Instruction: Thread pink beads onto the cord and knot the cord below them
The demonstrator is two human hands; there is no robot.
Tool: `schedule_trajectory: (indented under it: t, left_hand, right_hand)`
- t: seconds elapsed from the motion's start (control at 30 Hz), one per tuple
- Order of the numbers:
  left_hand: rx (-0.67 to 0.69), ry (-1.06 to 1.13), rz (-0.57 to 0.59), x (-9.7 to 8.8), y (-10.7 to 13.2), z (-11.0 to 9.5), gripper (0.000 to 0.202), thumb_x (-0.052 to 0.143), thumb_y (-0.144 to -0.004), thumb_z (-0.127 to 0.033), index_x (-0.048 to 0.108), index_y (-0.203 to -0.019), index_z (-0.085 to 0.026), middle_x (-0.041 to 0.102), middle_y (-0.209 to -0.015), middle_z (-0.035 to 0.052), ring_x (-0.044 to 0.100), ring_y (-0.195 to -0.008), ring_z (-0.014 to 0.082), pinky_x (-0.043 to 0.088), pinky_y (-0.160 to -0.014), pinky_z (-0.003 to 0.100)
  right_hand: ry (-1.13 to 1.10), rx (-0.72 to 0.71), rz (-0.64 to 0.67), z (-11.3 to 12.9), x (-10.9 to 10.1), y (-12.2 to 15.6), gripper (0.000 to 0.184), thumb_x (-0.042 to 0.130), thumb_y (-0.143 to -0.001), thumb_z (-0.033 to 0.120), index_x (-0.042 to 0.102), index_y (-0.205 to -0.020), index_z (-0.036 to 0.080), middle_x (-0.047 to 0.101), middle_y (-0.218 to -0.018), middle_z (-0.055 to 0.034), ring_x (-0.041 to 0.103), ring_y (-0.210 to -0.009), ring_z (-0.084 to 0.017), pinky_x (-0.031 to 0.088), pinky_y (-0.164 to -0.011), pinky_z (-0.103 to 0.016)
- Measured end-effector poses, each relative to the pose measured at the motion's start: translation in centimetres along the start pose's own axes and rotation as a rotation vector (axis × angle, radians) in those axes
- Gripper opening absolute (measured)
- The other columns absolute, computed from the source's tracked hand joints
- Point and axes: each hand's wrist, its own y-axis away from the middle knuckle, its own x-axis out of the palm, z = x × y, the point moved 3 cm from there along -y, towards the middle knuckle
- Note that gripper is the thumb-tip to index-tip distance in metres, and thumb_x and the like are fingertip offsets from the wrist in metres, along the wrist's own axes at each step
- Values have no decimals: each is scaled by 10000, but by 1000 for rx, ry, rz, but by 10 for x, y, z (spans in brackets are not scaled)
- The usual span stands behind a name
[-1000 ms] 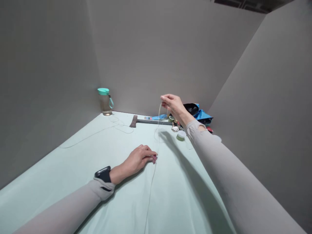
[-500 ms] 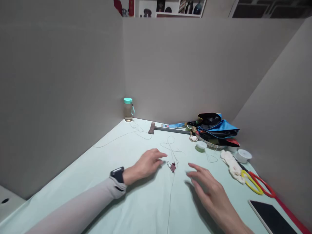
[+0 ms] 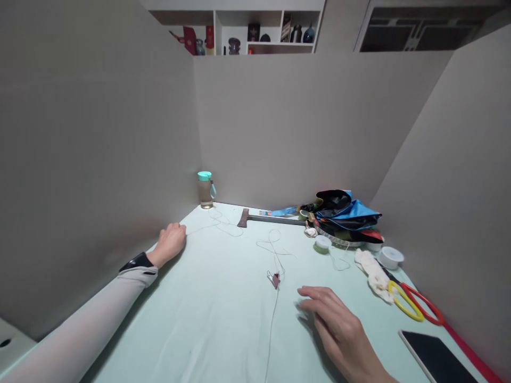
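Observation:
A small dark-red binder clip (image 3: pixel 274 279) lies on the pale green table (image 3: pixel 207 319), with a thin white thread (image 3: pixel 273 250) running through it and looping toward the back. My right hand (image 3: pixel 339 330) rests flat on the cloth to the right of the clip, fingers stretched out and apart, holding nothing. My left hand (image 3: pixel 171 242) is far to the left by the table's edge, fingers curled closed near the end of the thread; whether it pinches the thread I cannot make out.
At the back stand a teal-lidded bottle (image 3: pixel 205 190) and a hammer (image 3: pixel 269 218). On the right lie a folded blue-black umbrella (image 3: pixel 346 213), thread spools (image 3: pixel 321 243), a white cloth (image 3: pixel 373 274), yellow-and-red scissors (image 3: pixel 415 303) and a phone (image 3: pixel 437 355). Grey partitions wall three sides.
My right hand came down from pulling the thread high and now lies flat. My left hand let go of the clip and moved far left to the table edge.

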Motion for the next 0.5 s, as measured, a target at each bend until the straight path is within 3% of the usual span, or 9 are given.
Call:
schedule_trajectory:
  t: [0.23,0.5]
  left_hand:
    - [38,-40,-7,-6,7,4,334,636,-971,-354,623,-1243,-161,660,-1236,101,669,-1056,245,582,-897,461]
    - [10,-61,-9,-2,5,-17,354,650,-961,-348,619,-1262,-164,635,-1297,113,644,-1129,271,561,-946,498]
  right_hand:
    - [-17,42,-33,-3,-4,-2,285,442,-925,19,637,-902,226,738,-1003,-22,699,-949,-155,577,-774,-257]
    - [-31,-2,-13,0,-4,1,314,421,-907,3,645,-878,221,735,-966,-35,704,-923,-173,573,-749,-280]
